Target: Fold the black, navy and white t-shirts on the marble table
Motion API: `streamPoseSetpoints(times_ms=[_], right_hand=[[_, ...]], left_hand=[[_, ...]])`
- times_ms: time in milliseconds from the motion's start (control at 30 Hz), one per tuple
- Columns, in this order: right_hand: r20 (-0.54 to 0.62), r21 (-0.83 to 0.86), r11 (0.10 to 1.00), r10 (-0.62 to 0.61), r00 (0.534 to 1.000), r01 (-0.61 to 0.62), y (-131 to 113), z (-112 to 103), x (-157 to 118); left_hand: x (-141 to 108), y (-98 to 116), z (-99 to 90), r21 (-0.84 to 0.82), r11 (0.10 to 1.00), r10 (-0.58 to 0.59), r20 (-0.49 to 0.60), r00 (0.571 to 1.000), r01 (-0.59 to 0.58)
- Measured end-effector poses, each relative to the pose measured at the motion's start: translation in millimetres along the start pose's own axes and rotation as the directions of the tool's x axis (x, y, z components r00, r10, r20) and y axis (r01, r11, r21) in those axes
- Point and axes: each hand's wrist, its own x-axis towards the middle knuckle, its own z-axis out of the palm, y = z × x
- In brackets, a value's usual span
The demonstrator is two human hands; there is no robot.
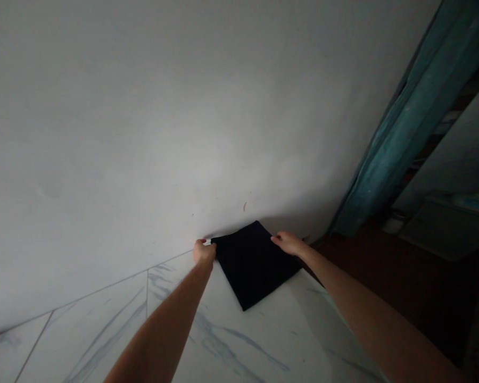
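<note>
A folded dark cloth [255, 266], black or very deep navy, lies turned like a diamond on a white, grey-veined counter [263, 340], at the counter's back edge. Its top corner reaches the foot of a pale wall [143, 133], and its lowest corner points toward the front of the counter. The weave, any seams and the number of layers are lost in the darkness of the fabric, so its exact kind is hard to make out.

The two hands are apart, one at each side of the cloth. The left hand [204, 252] is curled shut on the cloth's left corner, with its thumb hidden. The right hand [288, 243] lies on the cloth's right edge, fingers extended; whether it is pinching the fabric or only touching it cannot be told. Both forearms [159, 335] run in from the bottom edge of the view, cut off there.

To the right, a teal curtain [403, 127] hangs beside an opening. Beyond it, a dark floor [383, 287] and a pale boxy shape [443, 229] sit in dim light, too shadowed to identify.
</note>
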Motion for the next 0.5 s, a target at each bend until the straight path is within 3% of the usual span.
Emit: streamPoseSetpoints(times_ms=[167,200,267,367,433,500], right_hand=[[0.064,-0.055,0.998,-0.013,0.998,0.017,15,-6,-28],[0.06,-0.062,0.998,-0.012,0.998,0.016,15,-6,-32],[0.031,-0.066,0.998,-0.007,0.999,0.01,15,-7,-39],[-0.039,-0.024,1.0,-0.01,0.999,0.009,13,-6,-45],[-0.063,0.011,1.0,0.006,0.998,-0.006,13,-5,-47],[-0.072,0.029,0.999,0.041,0.997,-0.039,14,-4,-49]], left_hand=[[-36,3,-2.5,-0.07,0.997,-0.018,-0.093,0.996,0.011],[-47,2,-3.0,-0.059,0.998,0.031,-0.109,0.994,-0.038],[-73,2,-3.7,0.024,0.972,0.237,-0.106,0.966,-0.236],[-111,1,-4.3,0.228,0.781,0.576,0.095,0.812,-0.581],[-130,2,-4.2,0.306,0.648,0.636,0.287,0.717,-0.697],[-140,2,-3.6,0.335,0.565,0.622,0.428,0.656,-0.754]])
